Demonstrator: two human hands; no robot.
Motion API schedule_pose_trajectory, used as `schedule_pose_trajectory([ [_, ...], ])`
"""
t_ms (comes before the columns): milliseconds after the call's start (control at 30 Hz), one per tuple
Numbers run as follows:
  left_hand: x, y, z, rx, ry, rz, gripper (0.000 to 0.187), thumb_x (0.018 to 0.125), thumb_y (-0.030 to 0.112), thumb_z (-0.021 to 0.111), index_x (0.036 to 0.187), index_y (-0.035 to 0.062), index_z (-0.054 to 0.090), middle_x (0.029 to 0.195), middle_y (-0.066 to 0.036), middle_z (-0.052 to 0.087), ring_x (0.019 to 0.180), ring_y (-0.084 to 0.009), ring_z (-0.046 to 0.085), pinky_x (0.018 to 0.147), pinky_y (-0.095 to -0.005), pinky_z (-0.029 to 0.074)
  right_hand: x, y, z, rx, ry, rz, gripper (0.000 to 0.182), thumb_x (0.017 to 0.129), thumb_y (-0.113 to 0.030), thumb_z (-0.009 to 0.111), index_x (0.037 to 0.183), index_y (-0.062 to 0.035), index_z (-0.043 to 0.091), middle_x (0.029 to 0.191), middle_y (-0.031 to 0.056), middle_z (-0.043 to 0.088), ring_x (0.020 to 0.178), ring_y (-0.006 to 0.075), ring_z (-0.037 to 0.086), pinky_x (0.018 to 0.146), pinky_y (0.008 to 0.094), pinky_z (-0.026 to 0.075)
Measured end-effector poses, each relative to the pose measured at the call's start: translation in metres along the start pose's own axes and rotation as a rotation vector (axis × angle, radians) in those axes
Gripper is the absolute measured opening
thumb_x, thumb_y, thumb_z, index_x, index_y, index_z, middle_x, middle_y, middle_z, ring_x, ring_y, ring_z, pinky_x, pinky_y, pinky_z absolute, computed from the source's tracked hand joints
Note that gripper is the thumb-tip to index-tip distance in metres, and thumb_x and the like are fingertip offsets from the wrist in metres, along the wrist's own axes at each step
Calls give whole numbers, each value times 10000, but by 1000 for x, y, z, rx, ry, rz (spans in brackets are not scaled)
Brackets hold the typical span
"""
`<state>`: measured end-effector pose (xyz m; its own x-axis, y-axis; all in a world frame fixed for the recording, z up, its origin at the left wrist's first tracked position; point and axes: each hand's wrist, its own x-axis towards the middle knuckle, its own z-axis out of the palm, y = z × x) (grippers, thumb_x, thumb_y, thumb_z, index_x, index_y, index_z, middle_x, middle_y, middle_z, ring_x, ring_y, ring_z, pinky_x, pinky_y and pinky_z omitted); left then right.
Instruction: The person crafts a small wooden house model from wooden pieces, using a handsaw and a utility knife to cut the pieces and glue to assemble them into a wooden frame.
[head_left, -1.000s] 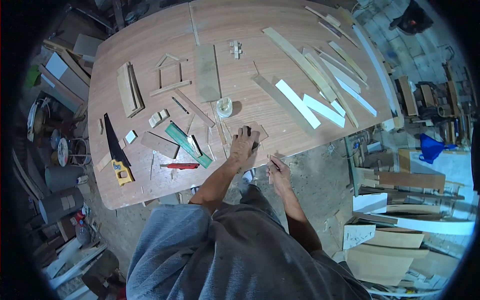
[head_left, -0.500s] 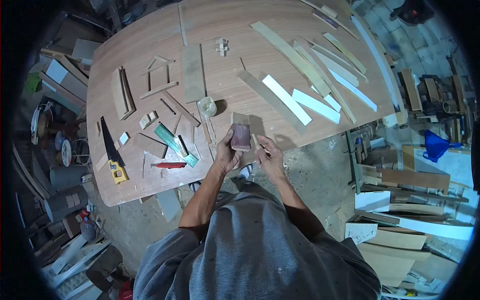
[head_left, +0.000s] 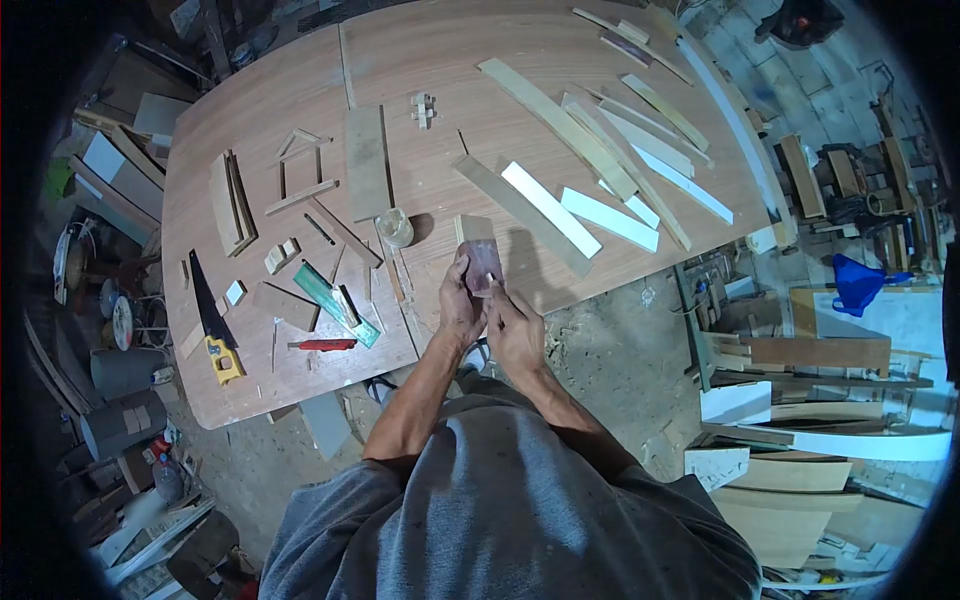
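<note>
My left hand (head_left: 459,308) is wrapped round a wooden block with reddish-brown sandpaper on it, a sanding block (head_left: 481,258), held over the table's near edge with the paper facing up. My right hand (head_left: 518,338) is closed in a pinch at the block's lower end, its fingertips against the sandpaper. The small wooden stick in those fingers is mostly hidden now. Just beyond the block stand a jar (head_left: 395,228) of pale stuff and a wide flat board (head_left: 367,165).
On the table (head_left: 250,110) lie a yellow-handled saw (head_left: 222,360), a red utility knife (head_left: 322,345), a green strip (head_left: 335,303), a small house-shaped wooden frame (head_left: 302,175) and an interlocked wooden piece (head_left: 423,111). Several wood strips (head_left: 560,125) cover the right side. Offcuts (head_left: 790,470) crowd the floor at right.
My right hand has come in from the block's right side to its lower end, bringing the small stick against the sandpaper. The view has shifted slightly, moving the table leftward.
</note>
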<state>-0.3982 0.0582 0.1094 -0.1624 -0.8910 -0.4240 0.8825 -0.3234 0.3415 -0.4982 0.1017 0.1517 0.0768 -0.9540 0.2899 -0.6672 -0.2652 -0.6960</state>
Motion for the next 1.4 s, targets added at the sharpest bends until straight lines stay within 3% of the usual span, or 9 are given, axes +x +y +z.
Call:
schedule_pose_trajectory([
  [167,6,-5,-2,14,80,44,358,923,350,499,1155,80,538,936,-76,600,831,-219,583,778,-375,504,-13,6,4,-6,14,-105,323,811,11,574,1128,52,627,826,210,603,708,361,634,612,407,526],
  [367,3,-18,-8,-9,101,1,362,929,375,486,1184,118,513,938,-42,552,795,-182,541,709,-330,478,-5,-3,1,35,-49,48,265,811,5,540,1042,21,670,809,223,610,759,378,629,643,418,493],
  [467,2,-23,-9,-38,118,-14,343,935,375,478,1166,126,528,992,-56,579,858,-211,566,785,-371,492,-7,-2,-5,55,-150,189,273,819,-7,520,1039,24,680,872,238,633,743,350,635,647,397,491],
  [700,7,-34,-11,30,151,55,366,931,388,482,1163,110,532,958,-54,570,886,-202,549,826,-367,475,-3,3,-2,10,-96,65,361,802,31,495,1133,59,635,838,270,605,723,385,617,633,421,489],
  [733,5,-38,-2,54,127,170,373,932,398,475,1135,93,551,916,-60,574,859,-205,552,819,-353,472,4,12,1,2,-94,87,351,805,8,490,1120,65,636,828,264,600,708,386,609,635,428,486],
  [900,7,-26,2,52,153,88,354,940,376,458,1146,98,539,937,-60,572,866,-200,548,813,-339,465,-2,11,1,19,-111,35,355,809,-9,485,1122,73,628,774,259,583,663,400,583,625,442,472],
  [1000,9,-33,0,73,135,167,330,940,360,446,1145,116,533,939,-70,575,832,-215,559,772,-352,481,10,13,6,83,-82,51,226,809,-26,497,953,62,647,723,256,568,645,407,575,599,449,451],
  [1133,15,-33,-10,-59,156,74,262,954,306,423,1107,122,531,882,-29,540,787,-174,520,746,-331,461,3,19,8,41,-145,115,317,803,-16,503,1078,28,654,739,263,573,669,427,582,618,451,453],
  [1400,15,-33,-11,1,171,161,263,966,301,408,1120,125,528,891,-25,536,801,-163,514,762,-323,462,20,18,12,2,-170,57,267,818,-56,513,1017,34,666,761,281,589,711,424,584,617,468,449],
])
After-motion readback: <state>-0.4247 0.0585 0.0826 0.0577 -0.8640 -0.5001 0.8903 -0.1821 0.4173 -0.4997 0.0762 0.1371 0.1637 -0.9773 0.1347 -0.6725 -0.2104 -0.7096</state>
